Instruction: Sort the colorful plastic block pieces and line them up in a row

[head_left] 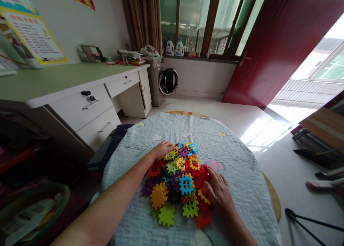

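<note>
Presently, both hands are set at opposite sides of a heap of plastic interlocking blocks (176, 179), which lies near the middle of a round table (272, 195) covered by a pale blue cloth (233, 151). The left hand (163, 150) is palm down at the far left edge of the heap, fingers reaching over a lime block (170, 155); with the fingertips small in view, I cannot tell whether they grip it. The right hand (219, 189) is open at the right flank, thumb spread from the fingers, beside red pieces and a yellow one.

On top of the heap sits a blue window block (186, 184). At the near side, 2 solid pieces, 1 orange-yellow (159, 195) and 1 green (167, 214), lie left of a green window block (190, 207).

Beyond the table, a washing machine (154, 79) stands beside a desk (64, 77); 2 bottles (170, 47) stand on the windowsill (204, 58).
</note>
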Action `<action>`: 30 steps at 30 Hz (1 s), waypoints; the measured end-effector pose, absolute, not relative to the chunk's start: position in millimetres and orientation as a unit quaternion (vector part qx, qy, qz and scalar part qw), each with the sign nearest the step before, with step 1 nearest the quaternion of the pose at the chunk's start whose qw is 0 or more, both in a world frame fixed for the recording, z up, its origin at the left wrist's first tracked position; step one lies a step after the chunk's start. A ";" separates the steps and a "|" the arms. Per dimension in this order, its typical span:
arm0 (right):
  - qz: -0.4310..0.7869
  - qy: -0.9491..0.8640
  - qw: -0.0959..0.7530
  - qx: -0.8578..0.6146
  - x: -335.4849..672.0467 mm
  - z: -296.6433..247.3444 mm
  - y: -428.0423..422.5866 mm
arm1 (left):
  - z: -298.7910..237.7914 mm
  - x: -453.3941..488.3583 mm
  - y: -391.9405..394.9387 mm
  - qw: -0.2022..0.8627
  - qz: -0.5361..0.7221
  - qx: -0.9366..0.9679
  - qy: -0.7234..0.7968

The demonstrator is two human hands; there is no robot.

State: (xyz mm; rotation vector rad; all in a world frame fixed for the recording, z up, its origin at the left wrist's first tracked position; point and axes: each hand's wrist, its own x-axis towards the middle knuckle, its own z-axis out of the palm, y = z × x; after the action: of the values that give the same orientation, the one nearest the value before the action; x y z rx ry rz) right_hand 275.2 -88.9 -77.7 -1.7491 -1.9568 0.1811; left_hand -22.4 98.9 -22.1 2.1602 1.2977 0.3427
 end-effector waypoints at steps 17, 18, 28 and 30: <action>0.103 -0.687 0.344 -0.632 282.9 -84.5 -89.0 | -4.1 103.2 121.0 0.246 -0.014 0.855 0.457; 0.103 -0.687 0.344 -0.631 282.6 -83.8 -88.9 | -3.8 107.1 118.2 0.256 -0.020 0.859 0.444; 0.093 -0.681 0.350 -0.636 277.9 -76.7 -85.5 | 34.0 71.8 62.2 0.348 0.022 0.897 0.270; 0.103 -0.682 0.351 -0.634 277.2 -73.1 -84.8 | 39.2 59.8 51.4 0.349 0.050 0.901 0.252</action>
State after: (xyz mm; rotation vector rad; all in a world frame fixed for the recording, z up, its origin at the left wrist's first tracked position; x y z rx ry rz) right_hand 277.2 -84.8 -73.1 -1.6417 -1.7651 0.2675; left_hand 59.8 51.4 39.2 2.3355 0.6532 0.1283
